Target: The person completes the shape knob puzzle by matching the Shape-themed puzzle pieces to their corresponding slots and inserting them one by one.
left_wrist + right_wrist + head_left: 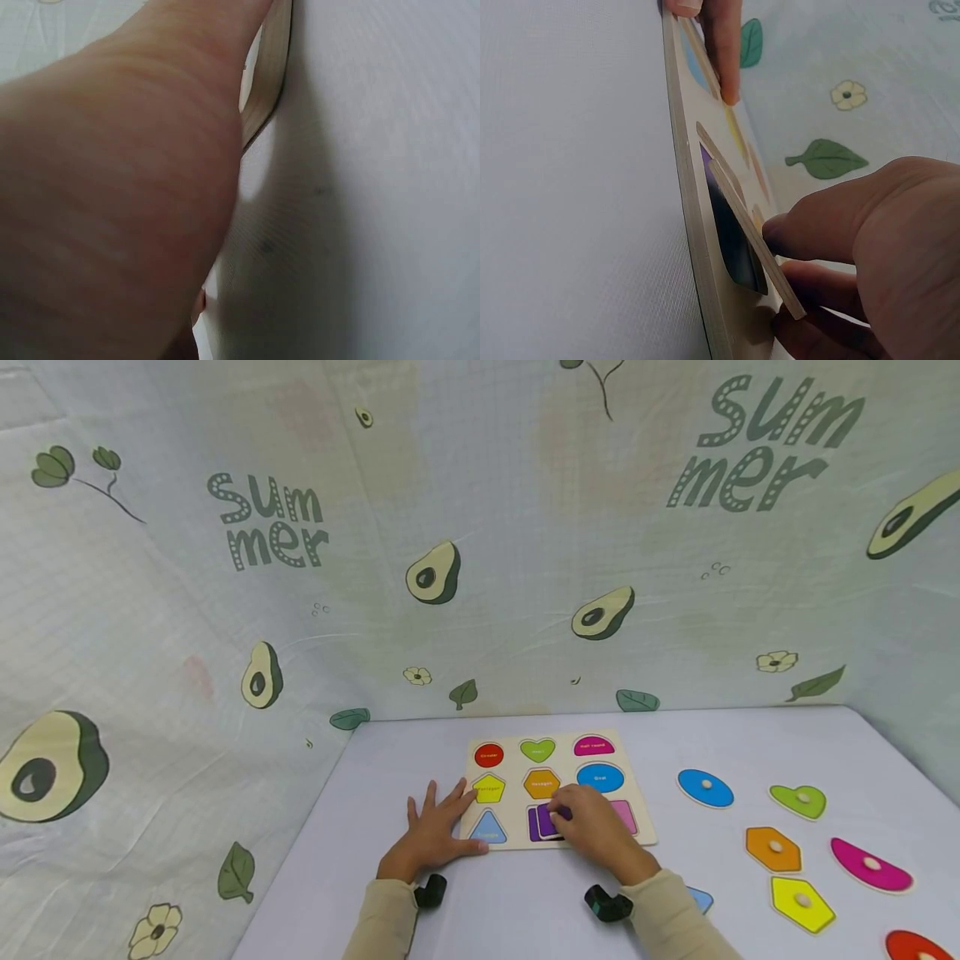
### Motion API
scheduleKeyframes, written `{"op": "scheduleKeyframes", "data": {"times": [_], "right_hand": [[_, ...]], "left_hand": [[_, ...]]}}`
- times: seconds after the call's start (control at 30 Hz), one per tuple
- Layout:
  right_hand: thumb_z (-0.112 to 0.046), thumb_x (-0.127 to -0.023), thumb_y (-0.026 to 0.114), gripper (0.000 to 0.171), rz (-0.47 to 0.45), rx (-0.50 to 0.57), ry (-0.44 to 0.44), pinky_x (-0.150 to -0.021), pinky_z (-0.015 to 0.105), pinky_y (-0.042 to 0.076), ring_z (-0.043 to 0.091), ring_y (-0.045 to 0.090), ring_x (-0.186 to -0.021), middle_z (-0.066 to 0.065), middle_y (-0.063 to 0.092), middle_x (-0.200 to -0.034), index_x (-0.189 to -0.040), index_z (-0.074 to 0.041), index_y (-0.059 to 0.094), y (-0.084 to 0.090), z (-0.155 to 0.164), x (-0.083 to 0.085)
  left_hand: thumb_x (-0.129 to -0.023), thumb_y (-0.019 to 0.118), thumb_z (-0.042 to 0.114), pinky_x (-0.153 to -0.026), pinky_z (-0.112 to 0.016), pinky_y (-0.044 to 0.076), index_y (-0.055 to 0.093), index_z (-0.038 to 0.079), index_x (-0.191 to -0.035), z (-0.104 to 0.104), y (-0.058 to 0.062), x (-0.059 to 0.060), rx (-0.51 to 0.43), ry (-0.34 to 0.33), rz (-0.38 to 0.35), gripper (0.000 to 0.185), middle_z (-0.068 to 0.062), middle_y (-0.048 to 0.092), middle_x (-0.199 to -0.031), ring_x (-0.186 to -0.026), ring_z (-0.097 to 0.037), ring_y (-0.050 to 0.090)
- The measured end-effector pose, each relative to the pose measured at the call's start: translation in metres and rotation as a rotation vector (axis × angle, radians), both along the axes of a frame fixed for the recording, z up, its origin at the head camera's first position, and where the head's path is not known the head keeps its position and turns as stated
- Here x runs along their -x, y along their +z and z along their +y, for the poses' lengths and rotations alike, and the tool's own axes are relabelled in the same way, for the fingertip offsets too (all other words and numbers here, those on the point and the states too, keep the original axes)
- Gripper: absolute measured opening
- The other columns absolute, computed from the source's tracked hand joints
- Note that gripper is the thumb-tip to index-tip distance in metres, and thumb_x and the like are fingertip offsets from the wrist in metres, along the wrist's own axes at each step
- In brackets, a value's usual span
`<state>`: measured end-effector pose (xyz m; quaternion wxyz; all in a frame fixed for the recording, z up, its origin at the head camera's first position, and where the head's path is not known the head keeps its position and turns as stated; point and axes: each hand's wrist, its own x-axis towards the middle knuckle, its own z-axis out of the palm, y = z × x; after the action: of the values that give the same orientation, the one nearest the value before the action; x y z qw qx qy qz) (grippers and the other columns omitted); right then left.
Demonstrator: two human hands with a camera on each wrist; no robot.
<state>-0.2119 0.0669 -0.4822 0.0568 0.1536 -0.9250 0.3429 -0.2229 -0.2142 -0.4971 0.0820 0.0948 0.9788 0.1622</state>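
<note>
A wooden shape puzzle board [517, 839] lies flat towards the back of the white table. My left hand [435, 832] is spread out at its left edge, fingers straight, the fingertips on the board near the yellow pentagon. With thumb and fingers my right hand [596, 827] grips a purple square puzzle piece [550, 822]. The piece is tilted over the purple recess [533, 825] in the front row, overlapping it. In the right wrist view, its wooden edge [754, 236] slants above the board, one end low at the recess. The left wrist view is mostly filled by skin.
Loose knobbed pieces lie at the right: a blue oval [705, 788], green heart [798, 800], orange hexagon [773, 849], pink half round [870, 864], yellow pentagon [802, 905] and red piece [915, 946]. A light blue piece [701, 900] is partly hidden by my right sleeve. A printed cloth [510, 635] hangs behind.
</note>
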Motion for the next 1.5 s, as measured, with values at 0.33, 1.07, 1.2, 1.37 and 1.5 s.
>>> {"op": "scheduleKeyframes", "data": {"times": [0.33,1.07,1.2,1.37,1.5], "right_hand": [[-0.015,-0.086,0.080,0.011,-0.006,-0.018,-0.016,-0.097,0.046,0.051,0.025,0.061,-0.108,0.001,0.070,-0.106,-0.097,-0.013,0.077,0.0007,-0.0015,0.0001],[-0.016,-0.086,0.080,0.010,0.055,-0.077,-0.005,-0.092,0.040,0.054,0.022,0.061,-0.102,-0.001,0.070,-0.101,-0.094,-0.014,0.076,-0.0009,-0.0063,-0.0029],[-0.017,-0.086,0.080,0.010,0.052,-0.082,-0.007,-0.090,0.039,0.055,0.021,0.060,-0.102,-0.001,0.070,-0.100,-0.095,-0.015,0.077,-0.0014,-0.0071,-0.0037],[-0.017,-0.086,0.080,0.011,0.058,-0.081,-0.010,-0.090,0.040,0.055,0.021,0.061,-0.103,-0.001,0.070,-0.102,-0.096,-0.015,0.076,-0.0042,-0.0083,-0.0049],[-0.017,-0.086,0.080,0.012,0.069,-0.078,-0.011,-0.091,0.040,0.055,0.022,0.061,-0.106,0.000,0.071,-0.105,-0.097,-0.015,0.077,-0.0073,-0.0096,-0.0054]], "left_hand": [[-0.070,0.075,0.071,-0.109,-0.073,-0.011,0.039,0.034,-0.155,-0.0001,-0.0002,0.0004,0.000,-0.002,0.008,0.099,0.005,0.023,-0.165,-0.151,-0.046,-0.002],[-0.071,0.075,0.071,-0.110,-0.073,-0.011,0.038,0.034,-0.155,-0.0002,0.0001,0.0023,-0.002,-0.004,0.009,0.099,0.005,0.023,-0.165,-0.151,-0.045,-0.002],[-0.071,0.075,0.071,-0.110,-0.072,-0.011,0.038,0.034,-0.155,-0.0001,0.0005,0.0020,-0.004,-0.004,0.006,0.099,0.005,0.023,-0.165,-0.151,-0.045,-0.002],[-0.071,0.075,0.070,-0.110,-0.072,-0.011,0.038,0.034,-0.155,0.0000,0.0003,0.0007,-0.006,-0.006,0.003,0.099,0.005,0.023,-0.165,-0.151,-0.045,-0.002],[-0.072,0.075,0.070,-0.110,-0.072,-0.012,0.038,0.033,-0.156,-0.0005,-0.0001,0.0001,-0.006,-0.008,-0.001,0.099,0.005,0.022,-0.166,-0.150,-0.046,-0.002]]}}
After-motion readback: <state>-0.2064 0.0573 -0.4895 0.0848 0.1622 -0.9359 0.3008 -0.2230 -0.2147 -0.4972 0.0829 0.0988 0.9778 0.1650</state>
